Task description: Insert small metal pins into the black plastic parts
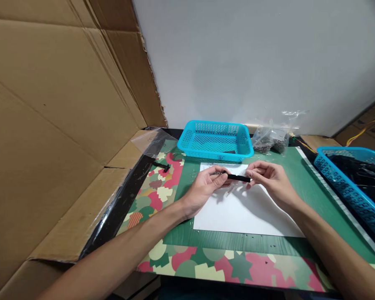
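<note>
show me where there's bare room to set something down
The white sheet looks free nearer you than the left hand, as does the green surface between the right hand and right blue basket. Crowded: the back, with the far blue basket and plastic bags.

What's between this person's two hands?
In the head view, a slim black piece lies between the left hand, which grips it, and the right hand.

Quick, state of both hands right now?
Left hand: closed, holding one end of a black strip.
Right hand: curled at the strip's other end; can't tell whether it grips it.
</note>
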### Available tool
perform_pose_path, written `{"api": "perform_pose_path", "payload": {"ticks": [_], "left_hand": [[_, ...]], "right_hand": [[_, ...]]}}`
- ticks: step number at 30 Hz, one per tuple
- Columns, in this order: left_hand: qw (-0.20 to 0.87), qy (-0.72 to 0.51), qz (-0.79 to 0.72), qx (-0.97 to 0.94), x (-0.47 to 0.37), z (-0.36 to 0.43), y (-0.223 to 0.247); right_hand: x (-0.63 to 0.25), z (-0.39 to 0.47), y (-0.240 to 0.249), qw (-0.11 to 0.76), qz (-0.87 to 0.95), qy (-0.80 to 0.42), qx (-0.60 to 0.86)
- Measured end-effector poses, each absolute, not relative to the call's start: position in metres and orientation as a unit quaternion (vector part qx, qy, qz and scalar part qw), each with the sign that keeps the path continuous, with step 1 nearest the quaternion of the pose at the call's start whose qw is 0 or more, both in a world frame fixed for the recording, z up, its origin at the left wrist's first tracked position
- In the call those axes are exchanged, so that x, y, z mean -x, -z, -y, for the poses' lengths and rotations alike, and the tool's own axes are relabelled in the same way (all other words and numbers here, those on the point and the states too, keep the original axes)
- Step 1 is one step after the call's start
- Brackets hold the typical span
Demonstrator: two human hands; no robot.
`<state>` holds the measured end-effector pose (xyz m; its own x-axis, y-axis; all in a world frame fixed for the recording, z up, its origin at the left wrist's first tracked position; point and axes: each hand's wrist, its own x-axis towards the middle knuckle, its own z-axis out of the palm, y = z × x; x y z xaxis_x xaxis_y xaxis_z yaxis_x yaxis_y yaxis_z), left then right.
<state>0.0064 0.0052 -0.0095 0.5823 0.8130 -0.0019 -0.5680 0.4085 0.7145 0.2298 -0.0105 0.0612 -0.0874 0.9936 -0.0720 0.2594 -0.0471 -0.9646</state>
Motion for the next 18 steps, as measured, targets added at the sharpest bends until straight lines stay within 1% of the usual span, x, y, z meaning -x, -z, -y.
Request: {"api": "perform_pose_path", "payload": {"ticks": [5,9,15,18], "left_hand": [[0.821,-0.407,-0.194,-0.350,-0.007,-0.005,0.015],[0.831,-0.395,-0.195,-0.341,-0.008,-0.005,0.016],[0.819,-0.396,-0.190,-0.369,-0.007,-0.003,0.013],[0.814,-0.403,-0.177,-0.379,-0.006,-0.002,0.012]], "right_hand": [[-0.227,0.012,-0.058,0.361,0.548,-0.515,0.552],[-0.222,0.013,-0.062,0.341,0.558,-0.545,0.525],[-0.229,0.016,-0.068,0.259,0.603,-0.567,0.499],[-0.234,0.016,-0.069,0.242,0.618,-0.568,0.488]]}}
